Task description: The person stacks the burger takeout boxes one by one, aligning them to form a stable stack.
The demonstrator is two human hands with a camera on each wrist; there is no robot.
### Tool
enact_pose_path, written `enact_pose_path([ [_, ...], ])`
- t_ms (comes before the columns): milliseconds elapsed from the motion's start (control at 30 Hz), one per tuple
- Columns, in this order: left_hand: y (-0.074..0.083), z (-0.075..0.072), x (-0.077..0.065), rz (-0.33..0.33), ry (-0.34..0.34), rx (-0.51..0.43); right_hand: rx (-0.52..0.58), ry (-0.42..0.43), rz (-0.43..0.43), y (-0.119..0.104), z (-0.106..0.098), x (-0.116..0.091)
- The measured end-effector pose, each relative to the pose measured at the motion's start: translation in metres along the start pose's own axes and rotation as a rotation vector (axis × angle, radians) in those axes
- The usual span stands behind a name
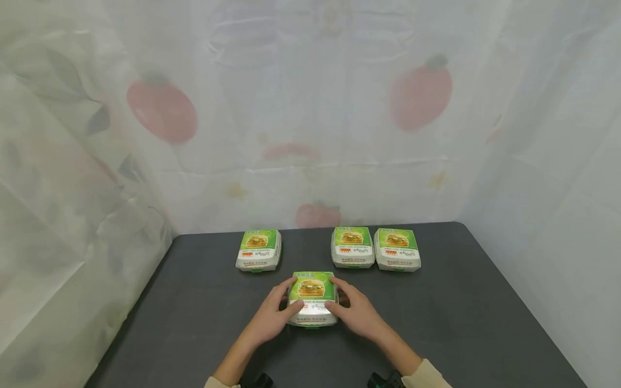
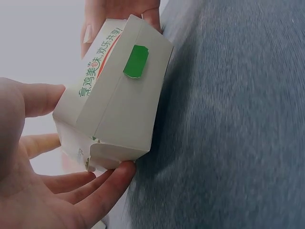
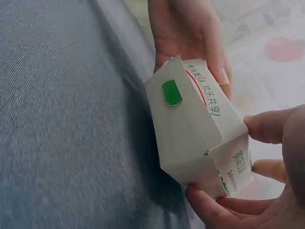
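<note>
At the far left of the dark worktop, the left box stands alone; to the right and nearer to you, your left hand is clamped on one side of the front box. Your right hand grips its opposite side, and I cannot tell whether this box touches the worktop. Behind and rightward, the third box and the fourth box stand just beside each other.

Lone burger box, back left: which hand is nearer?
Left. The left hand is in front of the lone box, holding the left of the front box; the right hand is farther right, holding that box's right side.
</note>
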State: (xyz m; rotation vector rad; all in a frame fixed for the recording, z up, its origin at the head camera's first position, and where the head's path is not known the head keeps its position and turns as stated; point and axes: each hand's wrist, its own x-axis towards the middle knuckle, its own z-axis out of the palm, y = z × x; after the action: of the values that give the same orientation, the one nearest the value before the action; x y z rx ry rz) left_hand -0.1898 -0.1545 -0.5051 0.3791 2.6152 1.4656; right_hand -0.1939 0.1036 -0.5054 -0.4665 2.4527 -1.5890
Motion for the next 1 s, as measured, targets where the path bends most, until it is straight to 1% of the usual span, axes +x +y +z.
enact_pose_path([
  [167, 0.011, 0.007, 0.001, 0.012, -0.026, -0.015, -0.002, 0.006, 0.017, 0.001, -0.011, -0.007],
  [433, 0.023, 0.020, 0.007, 0.051, -0.067, -0.014, -0.026, 0.031, 0.036, 0.003, -0.030, -0.020],
  [633, 0.031, 0.032, 0.013, 0.073, -0.096, -0.015, -0.042, 0.057, 0.078, 0.007, -0.043, -0.028],
  [800, 0.032, 0.042, 0.014, 0.076, -0.116, -0.014, -0.046, 0.045, 0.096, 0.011, -0.050, -0.035],
  [1000, 0.027, 0.048, 0.013, 0.072, -0.145, -0.028, -0.025, 0.022, 0.119, 0.018, -0.052, -0.038],
])
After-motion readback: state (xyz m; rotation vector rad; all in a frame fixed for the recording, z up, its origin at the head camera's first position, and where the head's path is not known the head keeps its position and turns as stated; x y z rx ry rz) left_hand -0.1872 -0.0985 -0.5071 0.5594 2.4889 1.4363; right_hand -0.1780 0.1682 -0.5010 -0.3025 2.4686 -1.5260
